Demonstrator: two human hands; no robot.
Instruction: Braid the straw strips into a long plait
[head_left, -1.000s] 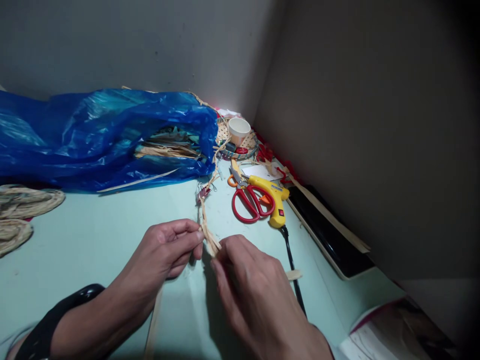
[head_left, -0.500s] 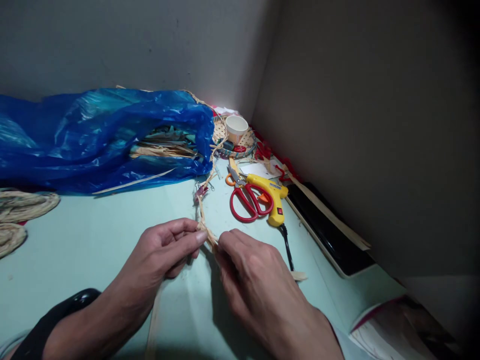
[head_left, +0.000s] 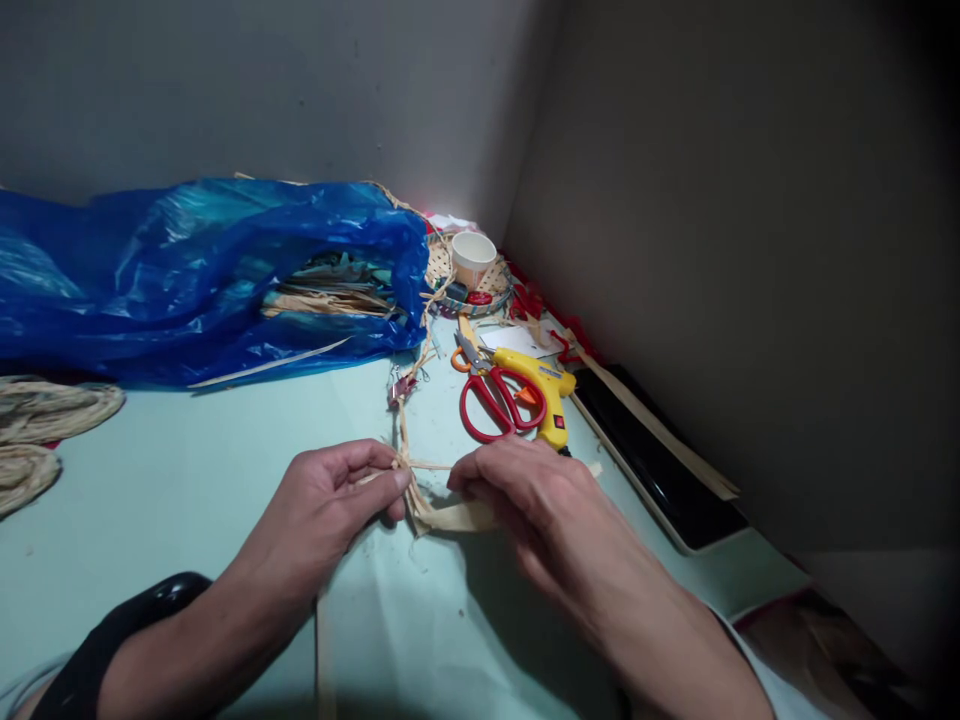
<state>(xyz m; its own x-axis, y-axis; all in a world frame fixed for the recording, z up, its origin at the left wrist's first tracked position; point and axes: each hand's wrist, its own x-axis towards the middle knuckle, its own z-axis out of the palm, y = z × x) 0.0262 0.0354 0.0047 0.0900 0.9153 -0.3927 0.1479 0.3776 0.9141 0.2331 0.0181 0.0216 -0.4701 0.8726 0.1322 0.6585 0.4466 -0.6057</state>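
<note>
Between my hands runs a braid of pale dried plant strips [head_left: 417, 500], its far part leading up to a dark pink binder clip [head_left: 402, 388]. My left hand [head_left: 341, 495] pinches the braid between thumb and fingers. My right hand [head_left: 525, 495] is closed on a thin strip [head_left: 430, 465] stretched out to the right of the braid. A wider flat strip [head_left: 457, 517] curves from the braid's near end to beneath my right hand, whose fingertips are partly hidden. Beyond my right hand lie red-handled scissors [head_left: 491, 400].
A yellow glue gun [head_left: 551, 400] lies by the scissors. The blue plastic bag [head_left: 187, 270] with dried strips spreads along the back. A woven basket [head_left: 499, 295] holds a paper cup [head_left: 473, 258]. At right is a black tablet-like slab [head_left: 652, 460]; coiled braids [head_left: 52, 410] sit far left.
My right hand has moved right, away from the braid, drawing a thin strip out sideways. The wider strip now shows below it. My left hand has stayed nearly in place.
</note>
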